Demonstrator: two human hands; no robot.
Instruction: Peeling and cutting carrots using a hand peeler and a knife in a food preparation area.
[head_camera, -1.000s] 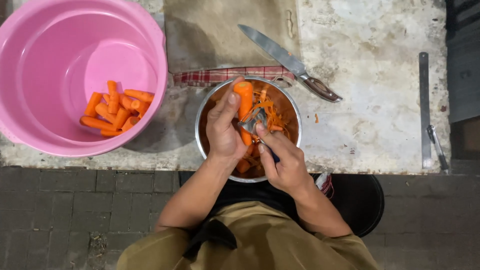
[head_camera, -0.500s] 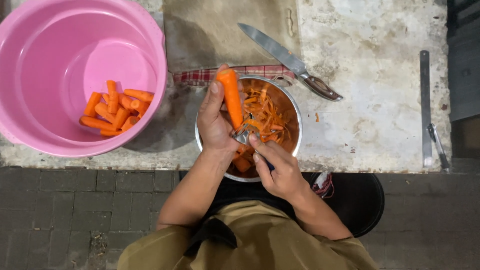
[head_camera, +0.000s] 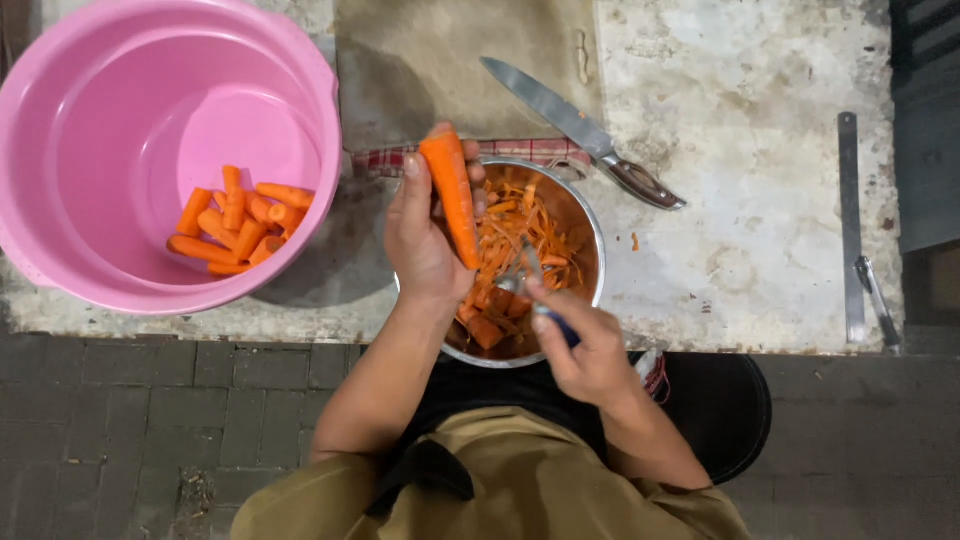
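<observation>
While the left hand (head_camera: 425, 240) grips a peeled carrot (head_camera: 452, 195) upright over the steel bowl (head_camera: 590, 225) of peelings, the right hand (head_camera: 590, 350) closes round a peeler (head_camera: 530, 275) (blade just beside the carrot's lower end), pink tub (head_camera: 90, 150) nearby

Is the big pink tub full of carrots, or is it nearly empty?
Nearly empty. The pink tub holds only a small heap of peeled carrots on one side of its bottom; the rest shows bare pink.
</observation>
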